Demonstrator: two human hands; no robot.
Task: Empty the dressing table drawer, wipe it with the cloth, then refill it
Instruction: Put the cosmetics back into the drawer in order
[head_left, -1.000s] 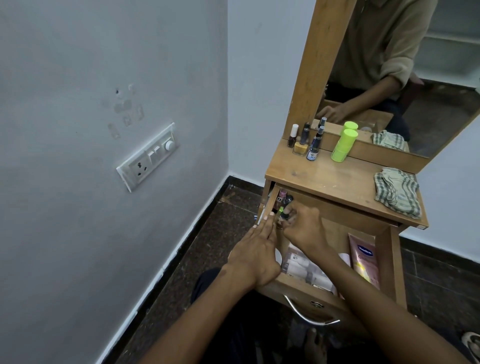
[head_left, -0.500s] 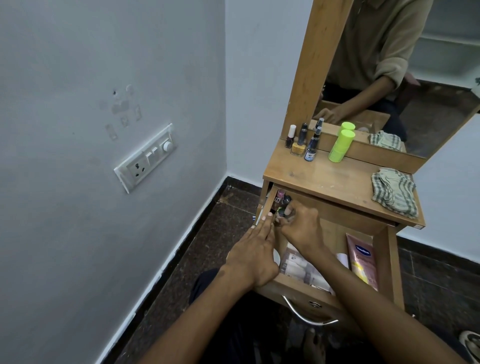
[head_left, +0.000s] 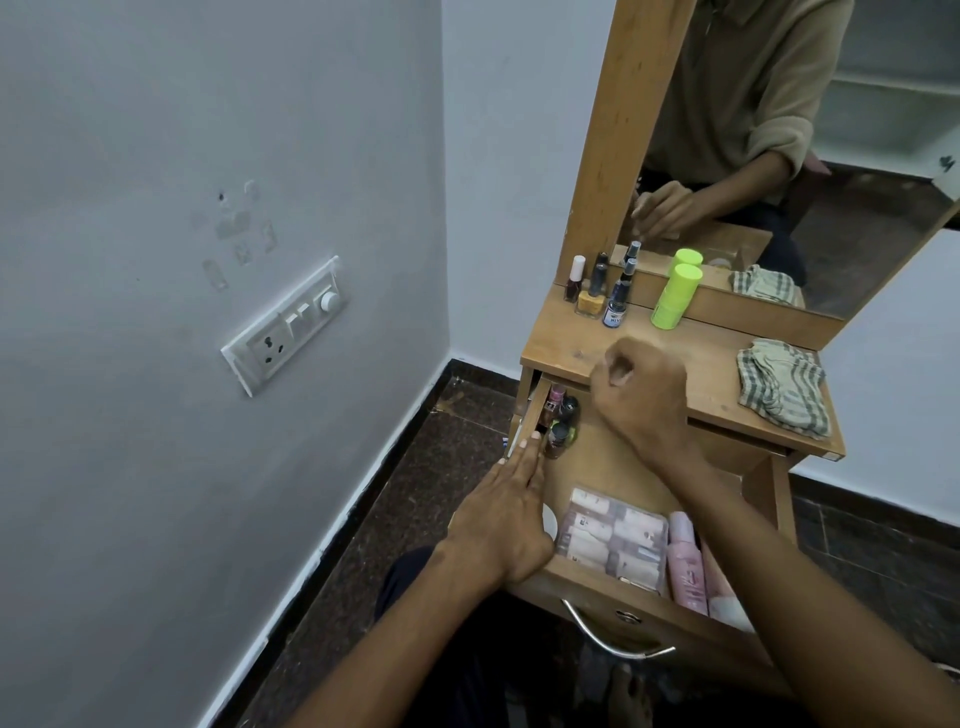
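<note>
drawer (head_left: 613, 467): pulled out toward the near side, long axis runs near-far, handle (head_left: 613, 636) at near end
left hand (head_left: 506, 512): flat on the drawer's left wall, fingers straight, pointing far, holding nothing
right hand (head_left: 641, 397): raised above the drawer's far end by the tabletop edge, fingers curled in; can't tell if anything is in the fist
small bottles (head_left: 561, 421): upright cluster in the drawer's far-left corner, just beyond the left fingertips
clear pouch (head_left: 613, 540): lying flat, near end of the drawer
pink tube (head_left: 685, 564): just right of the pouch, long axis near-far
cloth (head_left: 782, 384): crumpled on the tabletop (head_left: 571, 348), right side
green bottle (head_left: 675, 296): upright, far edge by the mirror (head_left: 779, 130)
nail polish bottles (head_left: 595, 293): upright, far-left of the tabletop
</note>
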